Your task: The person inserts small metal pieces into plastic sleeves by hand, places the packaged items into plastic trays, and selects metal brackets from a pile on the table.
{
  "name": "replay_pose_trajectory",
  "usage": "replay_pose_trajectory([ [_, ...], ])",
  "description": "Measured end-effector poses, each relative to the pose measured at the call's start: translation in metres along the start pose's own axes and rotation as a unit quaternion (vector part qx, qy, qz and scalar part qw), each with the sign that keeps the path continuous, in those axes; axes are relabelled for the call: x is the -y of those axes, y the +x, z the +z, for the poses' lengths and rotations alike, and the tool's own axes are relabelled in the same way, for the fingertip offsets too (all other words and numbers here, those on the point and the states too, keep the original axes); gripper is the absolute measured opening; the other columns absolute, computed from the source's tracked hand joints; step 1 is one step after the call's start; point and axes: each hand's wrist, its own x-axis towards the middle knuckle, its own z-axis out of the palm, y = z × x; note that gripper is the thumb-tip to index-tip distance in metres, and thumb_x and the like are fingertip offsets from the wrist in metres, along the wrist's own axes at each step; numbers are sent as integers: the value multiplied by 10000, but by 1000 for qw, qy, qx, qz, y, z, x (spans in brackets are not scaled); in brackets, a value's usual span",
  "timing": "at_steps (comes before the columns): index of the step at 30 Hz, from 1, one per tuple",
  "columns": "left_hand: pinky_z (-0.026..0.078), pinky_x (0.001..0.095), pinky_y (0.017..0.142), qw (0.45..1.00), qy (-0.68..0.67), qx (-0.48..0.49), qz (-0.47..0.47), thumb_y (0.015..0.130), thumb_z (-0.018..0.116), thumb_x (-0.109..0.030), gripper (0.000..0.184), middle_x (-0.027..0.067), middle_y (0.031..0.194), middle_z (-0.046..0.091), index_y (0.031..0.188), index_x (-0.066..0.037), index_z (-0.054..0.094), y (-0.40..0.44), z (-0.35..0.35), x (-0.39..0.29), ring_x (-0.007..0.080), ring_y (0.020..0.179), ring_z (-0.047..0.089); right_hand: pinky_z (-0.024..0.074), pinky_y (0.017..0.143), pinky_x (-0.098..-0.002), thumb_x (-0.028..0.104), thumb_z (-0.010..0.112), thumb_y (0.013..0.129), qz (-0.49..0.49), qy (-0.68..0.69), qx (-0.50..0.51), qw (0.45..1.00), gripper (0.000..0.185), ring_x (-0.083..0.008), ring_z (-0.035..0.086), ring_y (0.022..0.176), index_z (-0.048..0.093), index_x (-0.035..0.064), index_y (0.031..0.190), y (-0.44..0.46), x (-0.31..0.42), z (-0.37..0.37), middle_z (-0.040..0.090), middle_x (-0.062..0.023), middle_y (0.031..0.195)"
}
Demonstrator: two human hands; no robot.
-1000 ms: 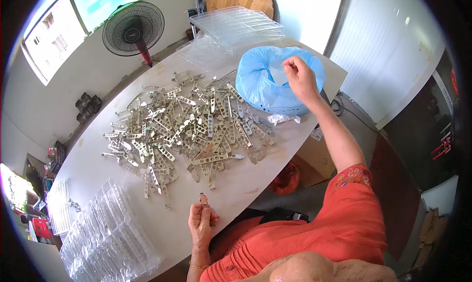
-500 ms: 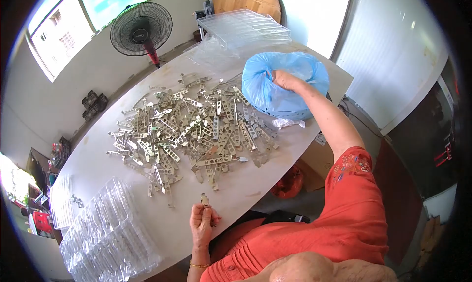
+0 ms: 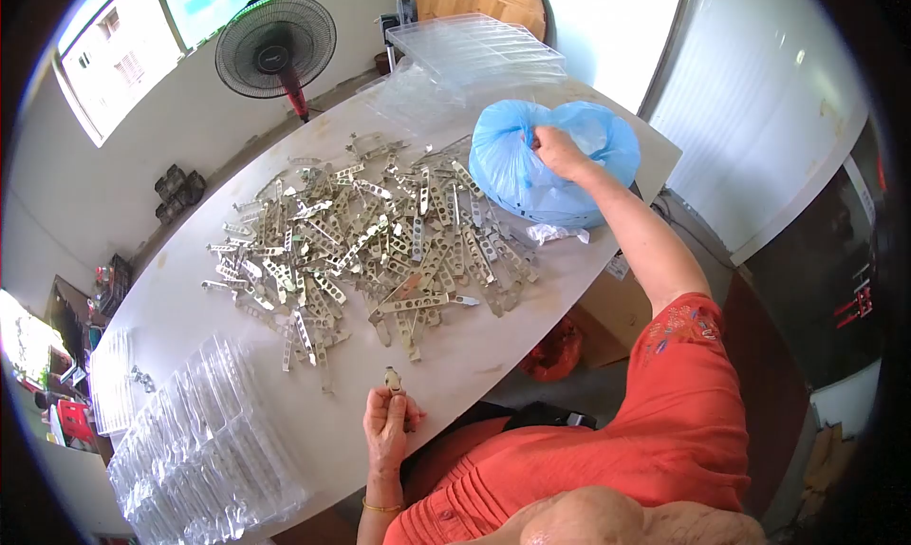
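Observation:
My left hand is closed at the table's near edge. Between thumb and fingers it pinches a small metal strip, whose tip sticks up; the rest is covered by the fingers. Beyond it spreads a big pile of metal strips with round holes, some silvery, some brownish. My right hand is at the inner edge of a blue plastic bag at the far right of the table. Its fingers are closed on the gathered plastic. What lies inside the bag is hidden.
Clear plastic trays in wrapping lie at the near left of the table. More clear trays are stacked at the back. A crumpled white wrapper is by the bag. A fan stands behind the table.
My right hand has moved slightly at the bag, and the plastic around it has shifted. My left hand still holds the metal strip in nearly the same place.

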Motion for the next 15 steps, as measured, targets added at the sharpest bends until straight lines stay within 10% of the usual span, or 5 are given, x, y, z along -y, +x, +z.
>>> replay_pose_trajectory([
  [4,483,238,620,1000,-14,-9,4,1046,504,-110,59,36,763,578,1062,-53,510,0,2,2,98,641,536,538,623,-365,67,586,823,59,-6,-32,998,215,-246,708,669,688,-24,990,-4,-15,-19,716,-176,817],
  [6,488,236,621,1000,-10,-4,4,1045,506,-109,57,37,769,586,1062,-54,510,0,-1,3,102,649,552,547,816,-404,118,629,742,207,26,-20,978,301,-325,708,928,712,28,1017,0,-26,-27,733,-181,937],
  [10,483,230,614,999,-31,7,11,1045,511,-116,63,38,778,596,1063,-55,513,1,-3,4,106,659,569,551,799,-382,92,635,730,225,70,-96,967,325,-287,717,932,710,21,1039,-3,-39,-39,738,-173,942],
  [13,483,225,619,1000,-21,7,8,1044,520,-124,70,39,783,603,1066,-58,515,0,-5,5,109,662,578,572,634,-339,57,586,826,198,70,-140,968,268,-181,706,679,688,-17,1062,-11,-33,-51,724,-126,845],
  [15,502,238,637,999,-38,5,6,1036,537,-123,78,44,775,602,1075,-60,514,0,-5,5,115,658,579,558,842,-417,146,640,822,225,179,-166,943,257,-282,732,865,734,62,1047,-19,-24,-57,757,-127,951],
])
